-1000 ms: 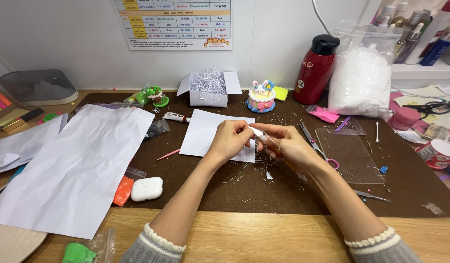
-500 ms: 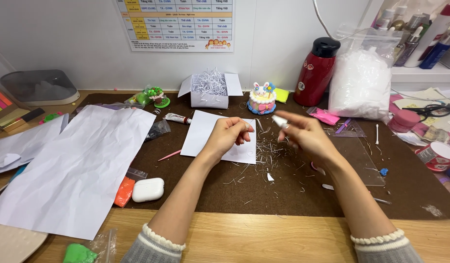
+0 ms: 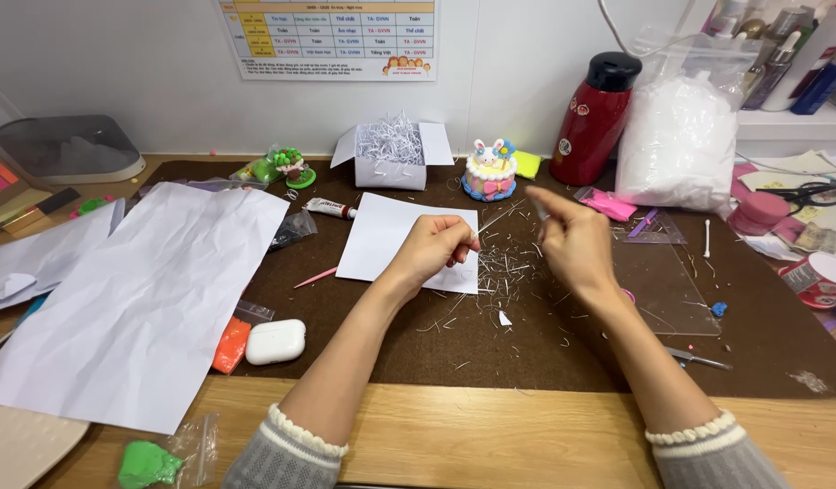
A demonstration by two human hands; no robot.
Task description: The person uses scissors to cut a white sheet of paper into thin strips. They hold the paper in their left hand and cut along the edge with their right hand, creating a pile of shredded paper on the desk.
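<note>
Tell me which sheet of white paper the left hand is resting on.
The left hand rests on the small flat white sheet in the middle of the brown mat. The big crumpled sheet lies farther left, untouched.

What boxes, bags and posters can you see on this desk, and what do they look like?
Wall chart: top middle, white grid with yellow and blue cells.
Small box: back middle, white, open, stuffed with shredded paper.
Plastic bag: back right, clear, full of white filling.
Tube: left of white card, small, red cap.
</note>
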